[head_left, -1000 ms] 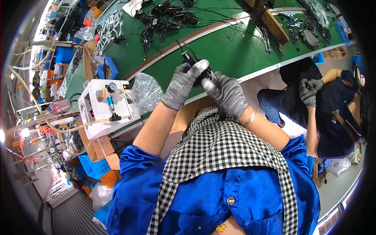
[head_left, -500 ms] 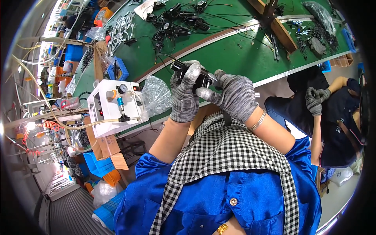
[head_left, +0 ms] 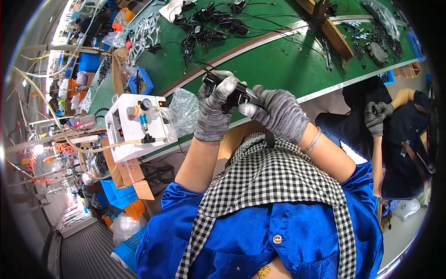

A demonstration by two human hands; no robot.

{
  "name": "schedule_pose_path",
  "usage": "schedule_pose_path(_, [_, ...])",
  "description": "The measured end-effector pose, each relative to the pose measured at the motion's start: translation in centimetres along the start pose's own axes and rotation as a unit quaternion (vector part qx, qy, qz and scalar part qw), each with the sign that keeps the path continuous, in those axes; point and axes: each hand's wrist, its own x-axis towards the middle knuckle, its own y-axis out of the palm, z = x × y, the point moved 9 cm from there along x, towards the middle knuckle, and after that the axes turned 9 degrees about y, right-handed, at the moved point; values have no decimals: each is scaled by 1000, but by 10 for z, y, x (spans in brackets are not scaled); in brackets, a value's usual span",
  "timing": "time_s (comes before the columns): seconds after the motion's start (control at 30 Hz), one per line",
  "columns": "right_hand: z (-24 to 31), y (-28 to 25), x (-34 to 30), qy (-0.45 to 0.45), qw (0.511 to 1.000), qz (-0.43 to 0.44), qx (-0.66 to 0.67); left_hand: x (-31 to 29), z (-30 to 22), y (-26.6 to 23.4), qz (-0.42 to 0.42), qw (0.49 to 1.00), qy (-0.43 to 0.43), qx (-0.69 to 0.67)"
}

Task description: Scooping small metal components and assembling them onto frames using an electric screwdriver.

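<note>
Above the bench's near edge, my left hand (head_left: 214, 106), in a grey knitted glove, is wrapped round a black plastic part (head_left: 240, 96) with a thin black cable trailing off its far end. My right hand (head_left: 284, 114), gloved the same way, is closed on a grey blade-like piece (head_left: 254, 98) whose tip meets the part's right end. The right thumb lies just below that end. Most of the grey piece is hidden in the right glove, so its kind is unclear.
The green bench (head_left: 278, 69) carries a pile of black cabled parts (head_left: 209, 28), a wooden bar (head_left: 338, 39) and small dark hardware (head_left: 378, 37). At left stand a white gauge box (head_left: 134, 123) and a blue bin (head_left: 140, 81). A gloved co-worker (head_left: 395, 135) sits at right.
Both hands have shifted slightly, the left one a little to the left. The black part has tilted a bit, and the grey piece still meets its right end.
</note>
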Motion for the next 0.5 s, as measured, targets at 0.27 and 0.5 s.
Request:
schedule_pose_path(0.27, [10, 0, -5, -22, 999, 30, -23, -3, -16, 7, 35, 997, 64, 37])
schedule_pose_path(0.5, [40, -20, -17, -134, 987, -92, -9, -7, -65, 37, 185, 944, 263, 70])
